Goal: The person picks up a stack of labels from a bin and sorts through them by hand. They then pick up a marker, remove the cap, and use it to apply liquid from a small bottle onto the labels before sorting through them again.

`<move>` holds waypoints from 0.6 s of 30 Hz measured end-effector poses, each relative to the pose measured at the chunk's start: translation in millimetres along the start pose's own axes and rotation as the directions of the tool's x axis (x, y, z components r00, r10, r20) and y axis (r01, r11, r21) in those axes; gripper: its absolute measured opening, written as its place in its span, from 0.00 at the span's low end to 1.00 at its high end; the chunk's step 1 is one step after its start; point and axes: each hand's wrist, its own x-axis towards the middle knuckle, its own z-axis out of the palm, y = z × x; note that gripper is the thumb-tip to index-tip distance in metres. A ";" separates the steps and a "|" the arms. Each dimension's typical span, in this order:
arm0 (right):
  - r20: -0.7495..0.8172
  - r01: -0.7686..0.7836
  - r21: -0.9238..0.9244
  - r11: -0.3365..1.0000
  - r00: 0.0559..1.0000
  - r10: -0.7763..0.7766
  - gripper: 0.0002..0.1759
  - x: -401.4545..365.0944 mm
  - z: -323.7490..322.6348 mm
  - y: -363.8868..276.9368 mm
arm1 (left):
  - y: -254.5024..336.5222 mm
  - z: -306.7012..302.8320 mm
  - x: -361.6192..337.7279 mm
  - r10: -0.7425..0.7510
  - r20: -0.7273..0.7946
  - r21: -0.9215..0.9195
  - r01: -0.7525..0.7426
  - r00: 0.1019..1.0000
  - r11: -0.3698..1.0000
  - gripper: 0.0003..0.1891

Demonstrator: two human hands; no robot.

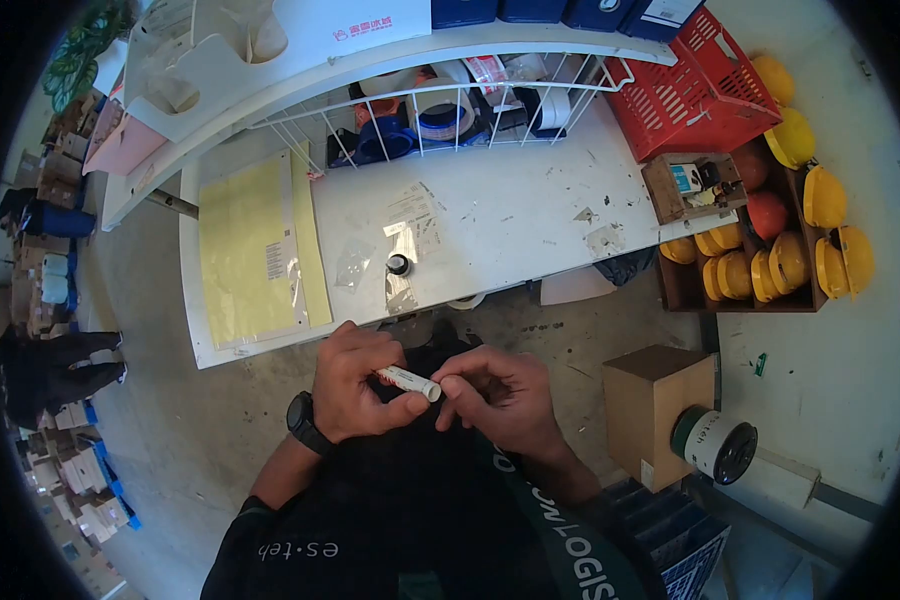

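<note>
My left hand (357,380), with a black watch at the wrist, is wrapped around a white marker-like tube (408,381) with small print. The tube's round end faces right and towards me. Close against that end, my right hand (500,398) has its thumb and fingers pinched together; whatever may be between them is too small to make out. Beyond my hands, a small dark bottle (399,265) stands on the white table (510,235). Beside it lie a clear plastic bag (354,265) and strips of tape stuck to the surface.
Yellow sheets (250,255) cover the table's left side. A white wire basket (450,115) holds tape rolls under a shelf. To the right are a red crate (685,95), a small wooden box (692,187), yellow helmets (788,262) and a cardboard box (655,412).
</note>
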 end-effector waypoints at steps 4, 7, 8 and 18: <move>0.000 0.005 0.019 1.000 1.000 -0.005 0.07 0.6 -1.8 0.6 | -0.6 -0.4 -0.2 0.002 0.005 0.026 -0.002 1.000 1.000 0.30; 0.002 0.012 -0.017 1.000 1.000 -0.012 0.06 2.0 -3.9 3.0 | -1.4 0.6 -0.5 0.000 0.006 0.036 -0.001 1.000 0.999 0.30; 0.021 0.052 -0.040 0.998 0.998 -0.051 0.06 3.1 -4.3 2.3 | -1.6 0.9 -0.5 -0.002 0.003 0.037 0.001 1.000 0.999 0.30; 0.121 -0.078 0.069 0.995 0.990 0.069 0.07 6.9 -6.5 5.6 | -1.6 -0.2 1.6 -0.014 0.037 0.056 0.012 0.999 0.998 0.27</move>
